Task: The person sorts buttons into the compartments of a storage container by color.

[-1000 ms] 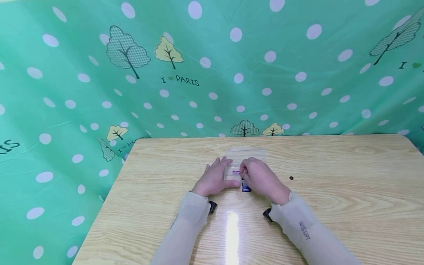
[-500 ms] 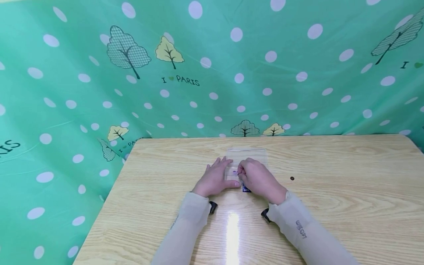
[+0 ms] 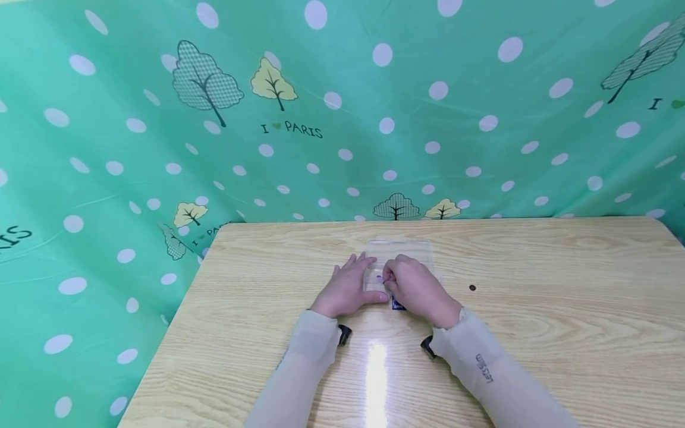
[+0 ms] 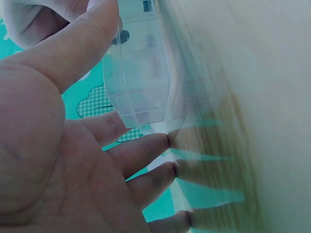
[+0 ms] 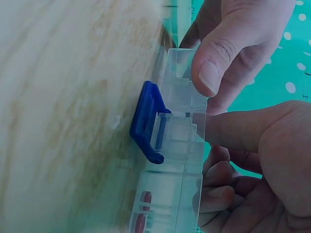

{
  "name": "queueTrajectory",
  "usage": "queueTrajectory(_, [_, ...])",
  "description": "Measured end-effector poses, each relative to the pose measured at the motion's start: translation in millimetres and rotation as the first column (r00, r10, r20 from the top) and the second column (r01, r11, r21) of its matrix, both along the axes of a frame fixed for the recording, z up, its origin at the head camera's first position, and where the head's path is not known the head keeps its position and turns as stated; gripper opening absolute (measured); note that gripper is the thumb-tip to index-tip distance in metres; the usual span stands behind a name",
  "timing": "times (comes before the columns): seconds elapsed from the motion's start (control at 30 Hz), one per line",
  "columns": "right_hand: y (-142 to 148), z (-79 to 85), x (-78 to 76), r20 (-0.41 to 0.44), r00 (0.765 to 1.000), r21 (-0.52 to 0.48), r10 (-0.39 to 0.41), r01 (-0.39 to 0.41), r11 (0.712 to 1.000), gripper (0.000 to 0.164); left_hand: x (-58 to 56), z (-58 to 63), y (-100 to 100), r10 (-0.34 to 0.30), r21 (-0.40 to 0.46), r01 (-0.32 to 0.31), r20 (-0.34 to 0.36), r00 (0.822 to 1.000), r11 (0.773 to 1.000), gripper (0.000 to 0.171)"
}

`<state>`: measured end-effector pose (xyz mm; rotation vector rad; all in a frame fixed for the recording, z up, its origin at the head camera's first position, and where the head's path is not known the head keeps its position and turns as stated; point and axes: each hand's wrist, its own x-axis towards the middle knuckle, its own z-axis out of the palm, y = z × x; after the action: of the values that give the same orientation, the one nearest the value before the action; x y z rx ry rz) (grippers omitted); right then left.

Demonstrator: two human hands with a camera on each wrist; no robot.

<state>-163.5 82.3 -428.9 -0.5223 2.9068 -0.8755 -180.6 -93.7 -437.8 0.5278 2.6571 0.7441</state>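
A clear plastic compartment box [image 3: 398, 246] lies on the table between both hands. My left hand [image 3: 350, 288] steadies its left side, fingers spread and nearly straight, thumb against the front wall. My right hand [image 3: 420, 288] reaches over the box with curled fingers, thumb and forefinger pinching at a small dark disc [image 4: 122, 37]; the fingertips are partly hidden. Small purple pieces [image 3: 379, 277] show in a compartment beside those fingertips. In the right wrist view, dark red pieces [image 5: 146, 200] sit inside the box, and a blue latch [image 5: 146, 124] sticks out at its front.
Another dark round piece [image 3: 473, 288] lies on the wooden table [image 3: 562, 309], right of the box. Behind the table's far edge hangs a green dotted curtain [image 3: 342, 119].
My right hand has shifted slightly left over the box, covering some of the purple pieces and more of the blue latch. My left hand stays put.
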Motion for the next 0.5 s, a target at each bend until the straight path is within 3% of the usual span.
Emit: queueTrajectory(0.5, [5.4,3.8,-1.5,0.055,0.998,-0.026,0.019,-0.018,1.0,0.011,0.4,1.4,0.4,-0.001,-0.007,0.001,0.004,1.0,1.0,0.089])
